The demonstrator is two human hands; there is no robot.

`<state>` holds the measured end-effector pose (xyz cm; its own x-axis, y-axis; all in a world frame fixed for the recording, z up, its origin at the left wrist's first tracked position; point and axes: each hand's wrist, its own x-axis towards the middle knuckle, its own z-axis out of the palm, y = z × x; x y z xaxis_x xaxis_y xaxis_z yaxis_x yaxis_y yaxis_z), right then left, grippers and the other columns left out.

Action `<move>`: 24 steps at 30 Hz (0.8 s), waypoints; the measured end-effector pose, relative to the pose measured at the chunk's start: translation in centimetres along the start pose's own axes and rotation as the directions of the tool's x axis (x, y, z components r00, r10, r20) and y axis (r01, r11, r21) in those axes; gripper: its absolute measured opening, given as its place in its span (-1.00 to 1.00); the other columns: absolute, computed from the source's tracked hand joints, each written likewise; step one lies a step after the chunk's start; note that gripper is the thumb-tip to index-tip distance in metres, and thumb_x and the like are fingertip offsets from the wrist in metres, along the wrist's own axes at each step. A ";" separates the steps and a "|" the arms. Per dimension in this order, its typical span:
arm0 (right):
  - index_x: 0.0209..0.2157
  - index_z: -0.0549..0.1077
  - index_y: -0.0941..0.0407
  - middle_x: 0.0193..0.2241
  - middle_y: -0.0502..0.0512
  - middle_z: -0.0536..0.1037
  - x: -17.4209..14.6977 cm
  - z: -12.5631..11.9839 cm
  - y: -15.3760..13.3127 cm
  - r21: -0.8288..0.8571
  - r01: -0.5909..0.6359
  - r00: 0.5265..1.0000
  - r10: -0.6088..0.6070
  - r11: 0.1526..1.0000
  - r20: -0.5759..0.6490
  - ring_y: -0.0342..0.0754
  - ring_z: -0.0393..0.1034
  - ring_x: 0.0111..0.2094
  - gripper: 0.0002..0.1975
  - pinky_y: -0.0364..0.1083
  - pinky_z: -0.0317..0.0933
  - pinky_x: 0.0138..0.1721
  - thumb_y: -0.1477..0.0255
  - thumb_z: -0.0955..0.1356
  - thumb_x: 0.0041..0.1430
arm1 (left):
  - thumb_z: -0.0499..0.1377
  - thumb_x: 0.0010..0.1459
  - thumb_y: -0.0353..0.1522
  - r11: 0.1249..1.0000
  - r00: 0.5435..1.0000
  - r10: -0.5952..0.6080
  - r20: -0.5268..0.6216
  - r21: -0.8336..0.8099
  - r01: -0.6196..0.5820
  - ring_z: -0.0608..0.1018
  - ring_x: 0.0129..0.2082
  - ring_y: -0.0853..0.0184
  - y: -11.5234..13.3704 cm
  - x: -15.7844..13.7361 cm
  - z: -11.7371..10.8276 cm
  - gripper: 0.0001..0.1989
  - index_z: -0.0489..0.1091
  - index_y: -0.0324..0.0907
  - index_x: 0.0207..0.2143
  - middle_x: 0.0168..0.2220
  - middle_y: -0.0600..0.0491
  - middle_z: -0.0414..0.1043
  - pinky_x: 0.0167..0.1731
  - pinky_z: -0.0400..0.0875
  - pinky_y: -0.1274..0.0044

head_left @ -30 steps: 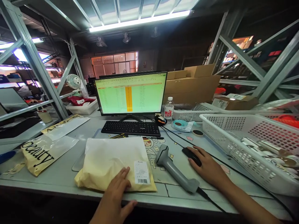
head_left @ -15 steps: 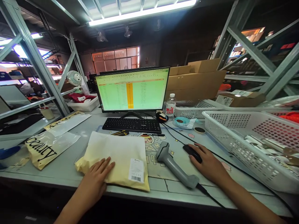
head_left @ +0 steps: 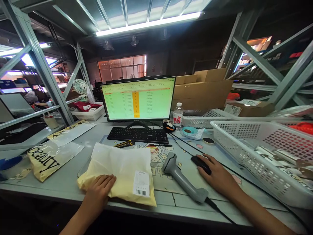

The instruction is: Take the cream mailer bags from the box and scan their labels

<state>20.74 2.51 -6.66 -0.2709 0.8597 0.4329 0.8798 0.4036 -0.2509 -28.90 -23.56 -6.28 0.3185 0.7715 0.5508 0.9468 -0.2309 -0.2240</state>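
A pale yellow and white mailer bag [head_left: 122, 163] lies at the table's front edge, with a white barcode label near its right side. My left hand [head_left: 99, 189] rests on the bag's near left part, fingers laid over it and close together; its thumb is hidden. My right hand [head_left: 215, 173] is curved over a black computer mouse [head_left: 201, 164]. Between the hands a grey barcode scanner [head_left: 184, 181] lies on the patterned desk mat, its cable running toward me. Behind the bag are a black keyboard [head_left: 138, 134] and a lit monitor [head_left: 139, 101] showing a spreadsheet.
Two printed mailer bags [head_left: 55, 158] lie at left. A yellow-black utility knife [head_left: 125, 143] and a pen [head_left: 160, 145] are before the keyboard. A water bottle [head_left: 178, 116] and a tape roll [head_left: 189, 131] stand beyond the mouse. A white basket [head_left: 244, 163] fills the right.
My left hand has slid slightly back and left on the mailer bag, its fingers drawn closer together. The right hand stays on the mouse. The camera view has tilted slightly upward.
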 end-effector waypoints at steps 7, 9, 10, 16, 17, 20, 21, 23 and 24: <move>0.28 0.46 0.00 0.27 0.22 0.46 0.8 -0.7 0.3 -0.065 0.051 0.997 -0.047 0.997 0.059 0.19 0.52 0.13 -0.36 0.12 0.51 0.06 0.03 0.19 0.32 | 0.04 -0.21 -0.63 0.996 0.999 -0.004 -0.050 -0.086 0.000 0.63 -0.02 0.20 2.0 -1.9 -0.2 -0.16 0.43 -0.16 0.20 0.05 0.08 0.64 0.01 0.55 0.41; 0.27 0.47 -0.01 0.24 0.21 0.48 0.8 -0.4 0.4 -0.079 0.071 0.997 -0.069 0.994 0.022 0.17 0.54 0.11 -0.37 0.11 0.51 0.05 0.03 0.18 0.33 | 0.06 -0.25 -0.60 0.993 0.997 -0.045 -0.068 -0.109 0.037 0.63 -0.04 0.18 2.4 -2.0 0.2 -0.16 0.43 -0.15 0.19 0.05 0.08 0.64 -0.01 0.56 0.39; 0.26 0.48 -0.01 0.23 0.21 0.50 0.8 -0.2 0.5 -0.082 0.081 0.997 -0.081 0.993 0.003 0.17 0.54 0.10 -0.38 0.11 0.51 0.06 0.02 0.18 0.34 | 0.06 -0.26 -0.58 0.991 0.994 -0.071 -0.082 -0.119 0.061 0.63 -0.05 0.17 2.6 -2.0 0.4 -0.16 0.43 -0.14 0.18 0.04 0.08 0.64 -0.02 0.56 0.38; 0.26 0.48 -0.03 0.21 0.20 0.52 0.5 1.2 1.7 -0.063 0.085 0.995 -0.087 0.994 -0.040 0.20 0.55 0.07 -0.39 0.18 0.52 0.03 0.01 0.18 0.34 | 0.06 -0.17 -0.55 0.984 0.969 -0.131 -0.210 -0.145 0.101 0.63 -0.03 0.13 2.6 -1.7 2.9 -0.24 0.43 -0.14 0.17 0.03 0.02 0.64 0.00 0.51 0.33; 0.26 0.48 -0.04 0.22 0.19 0.52 0.4 1.3 1.8 -0.058 0.077 0.996 -0.080 0.995 -0.042 0.21 0.55 0.08 -0.39 0.18 0.53 0.01 0.01 0.19 0.34 | 0.06 -0.11 -0.55 0.985 0.967 -0.123 -0.224 -0.144 0.092 0.63 -0.03 0.13 2.5 -1.8 3.4 -0.28 0.43 -0.15 0.17 0.03 0.01 0.64 0.00 0.50 0.34; 0.27 0.47 -0.06 0.23 0.18 0.51 0.2 1.3 1.9 -0.042 0.065 0.997 -0.067 0.997 -0.049 0.22 0.54 0.08 -0.40 0.20 0.53 0.00 0.00 0.20 0.35 | 0.07 0.22 -0.43 0.989 0.963 -0.095 -0.252 -0.133 0.063 0.64 -0.04 0.13 2.1 -2.0 4.6 -0.53 0.44 -0.18 0.17 0.02 -0.02 0.65 -0.04 0.47 0.34; 0.27 0.47 -0.06 0.23 0.18 0.51 0.1 1.3 1.9 -0.037 0.065 0.996 -0.067 0.997 -0.056 0.21 0.54 0.08 -0.40 0.20 0.53 0.01 0.00 0.20 0.35 | 0.05 0.33 -0.35 0.990 0.960 -0.091 -0.265 -0.130 0.058 0.65 -0.05 0.13 2.0 -2.1 4.9 -0.60 0.45 -0.18 0.16 0.01 -0.02 0.65 -0.05 0.46 0.34; 0.26 0.48 -0.06 0.23 0.19 0.51 0.0 1.2 1.9 -0.030 0.067 0.995 -0.069 0.997 -0.067 0.21 0.54 0.08 -0.40 0.20 0.53 0.02 0.00 0.20 0.36 | -0.04 0.49 -0.18 0.989 0.950 -0.108 -0.293 -0.129 0.073 0.66 -0.09 0.15 2.0 -2.2 5.3 -0.58 0.47 -0.16 0.14 -0.01 -0.01 0.66 -0.07 0.43 0.34; 0.25 0.49 -0.06 0.23 0.19 0.51 0.0 1.2 1.8 -0.027 0.068 0.995 -0.069 0.997 -0.071 0.20 0.54 0.08 -0.41 0.20 0.53 0.02 0.00 0.20 0.36 | -0.09 0.53 -0.13 0.988 0.944 -0.123 -0.305 -0.129 0.087 0.66 -0.11 0.17 2.1 -2.2 5.3 -0.54 0.48 -0.14 0.13 -0.03 -0.01 0.67 -0.08 0.42 0.34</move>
<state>21.87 3.64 -8.18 -0.3030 0.8052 0.5098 0.8698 0.4522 -0.1974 -27.88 -22.54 -12.22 0.1981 0.5759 0.7932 0.9689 -0.2374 -0.0696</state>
